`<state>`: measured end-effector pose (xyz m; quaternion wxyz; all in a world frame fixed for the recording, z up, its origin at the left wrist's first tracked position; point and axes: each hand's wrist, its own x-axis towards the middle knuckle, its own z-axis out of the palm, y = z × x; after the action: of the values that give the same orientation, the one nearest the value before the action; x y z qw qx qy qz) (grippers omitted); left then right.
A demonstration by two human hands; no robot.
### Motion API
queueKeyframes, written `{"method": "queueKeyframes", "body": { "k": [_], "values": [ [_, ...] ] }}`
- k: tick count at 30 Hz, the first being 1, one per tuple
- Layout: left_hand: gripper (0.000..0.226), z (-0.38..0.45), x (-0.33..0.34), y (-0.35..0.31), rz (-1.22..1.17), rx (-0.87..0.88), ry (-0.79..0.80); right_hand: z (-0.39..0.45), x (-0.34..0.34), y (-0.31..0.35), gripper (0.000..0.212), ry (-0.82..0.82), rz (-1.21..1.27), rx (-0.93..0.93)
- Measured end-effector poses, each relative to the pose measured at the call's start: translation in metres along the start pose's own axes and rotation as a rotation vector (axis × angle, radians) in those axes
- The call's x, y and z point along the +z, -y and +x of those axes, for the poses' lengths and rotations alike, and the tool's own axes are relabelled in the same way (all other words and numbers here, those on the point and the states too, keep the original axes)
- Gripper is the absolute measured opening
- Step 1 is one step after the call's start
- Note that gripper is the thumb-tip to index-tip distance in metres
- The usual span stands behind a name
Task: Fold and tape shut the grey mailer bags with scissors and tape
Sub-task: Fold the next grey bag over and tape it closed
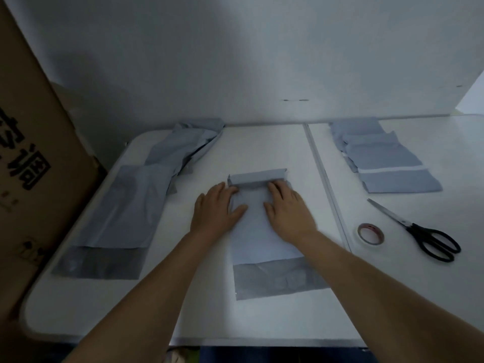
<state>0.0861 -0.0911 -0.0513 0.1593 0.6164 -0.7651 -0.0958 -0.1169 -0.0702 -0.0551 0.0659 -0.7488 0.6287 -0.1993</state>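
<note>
Head view: at frame centre, left hand (218, 208) and right hand (286, 209) flat, fingers straight, pressing grey mailer bag (264, 231) under its folded far edge. Best creased outward, evenly, before reaching right for tape roll (370, 234) and scissors (421, 231).

Printed cardboard box (28, 158) beside white table (104, 310)

Head view, close, down over table (262, 323)
</note>
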Motion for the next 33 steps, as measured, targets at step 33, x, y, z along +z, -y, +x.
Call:
{"method": "queueKeyframes", "body": {
  "k": [33],
  "values": [
    [0.030, 0.081, -0.017, -0.023, -0.473, -0.549, -0.202, -0.012, 0.002, 0.006, 0.072, 0.075, -0.115, 0.056]
  ]
}}
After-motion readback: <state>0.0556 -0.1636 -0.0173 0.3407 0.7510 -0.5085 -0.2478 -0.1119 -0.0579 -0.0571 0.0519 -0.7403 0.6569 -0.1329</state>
